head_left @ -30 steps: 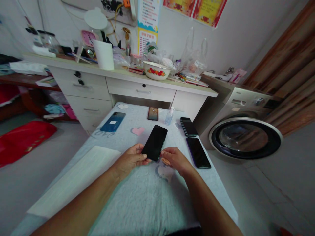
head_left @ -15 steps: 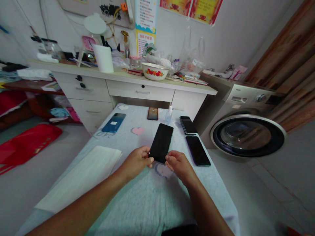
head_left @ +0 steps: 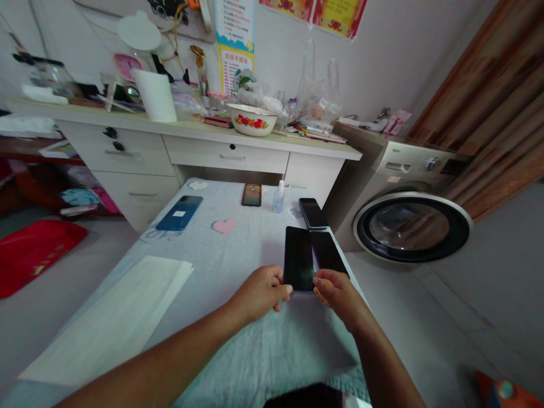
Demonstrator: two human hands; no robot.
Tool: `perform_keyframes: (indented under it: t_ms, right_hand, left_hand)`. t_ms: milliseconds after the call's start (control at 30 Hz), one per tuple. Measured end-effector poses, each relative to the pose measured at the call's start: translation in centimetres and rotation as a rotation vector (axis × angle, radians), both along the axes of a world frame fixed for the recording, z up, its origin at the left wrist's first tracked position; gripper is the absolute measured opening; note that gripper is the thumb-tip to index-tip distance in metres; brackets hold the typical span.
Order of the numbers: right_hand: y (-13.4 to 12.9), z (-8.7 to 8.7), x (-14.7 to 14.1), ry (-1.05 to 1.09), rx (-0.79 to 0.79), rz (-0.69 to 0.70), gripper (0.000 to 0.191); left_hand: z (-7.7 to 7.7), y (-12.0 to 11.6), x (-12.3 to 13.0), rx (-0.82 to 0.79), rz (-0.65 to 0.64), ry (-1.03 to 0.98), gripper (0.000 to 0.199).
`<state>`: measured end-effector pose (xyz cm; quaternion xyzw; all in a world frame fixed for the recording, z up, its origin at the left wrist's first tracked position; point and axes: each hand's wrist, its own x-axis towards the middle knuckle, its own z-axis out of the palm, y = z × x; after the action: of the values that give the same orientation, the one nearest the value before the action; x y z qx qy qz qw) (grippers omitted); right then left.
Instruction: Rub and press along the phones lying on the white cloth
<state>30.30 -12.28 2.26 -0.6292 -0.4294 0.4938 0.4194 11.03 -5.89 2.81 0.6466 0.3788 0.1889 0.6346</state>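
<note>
A black smartphone [head_left: 298,258] is raised over the cloth-covered table [head_left: 238,340], its dark screen facing me. My left hand [head_left: 263,292] pinches its lower left corner, and my right hand [head_left: 338,292] grips the lower right edge. Partly behind it on the right lies another dark phone [head_left: 329,252] with a purple edge. Beyond that is a third dark phone [head_left: 313,213], which seems to rest on something of similar size. A blue phone [head_left: 180,213] lies back-up at the far left, and a small brownish phone [head_left: 251,195] near the far edge.
A clear spray bottle [head_left: 278,196] stands at the far side of the table. Folded pale paper or cloth [head_left: 114,317] covers the left side. Behind are a white desk [head_left: 229,156] with a flowered bowl [head_left: 253,120], and a washing machine [head_left: 408,192] at right.
Both hands have carried the black smartphone to the right and slightly nearer me, so it now overlaps the purple-edged phone. The view has turned a little to the right.
</note>
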Motion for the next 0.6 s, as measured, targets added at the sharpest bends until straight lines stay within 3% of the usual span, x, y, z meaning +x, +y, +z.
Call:
perform_keyframes:
  t_ms: [167,400,600]
  right_hand:
    - [-1.0,0.4,3.3,-0.069,-0.040,-0.039,0.031]
    - [-1.4,1.7,6.6,-0.188,-0.080,-0.023,0.032]
    - [-1.1,1.7,9.2,-0.373,-0.083,0.002,0.032]
  left_hand:
    - [-0.3,-0.7,3.5,-0.076,-0.007,0.032,0.011]
    - [-1.0,-0.9,7.6,-0.019,-0.057,0.130,0.012]
    - [-1.5,-0.5,10.0,0.032,-0.077,0.178,0.014]
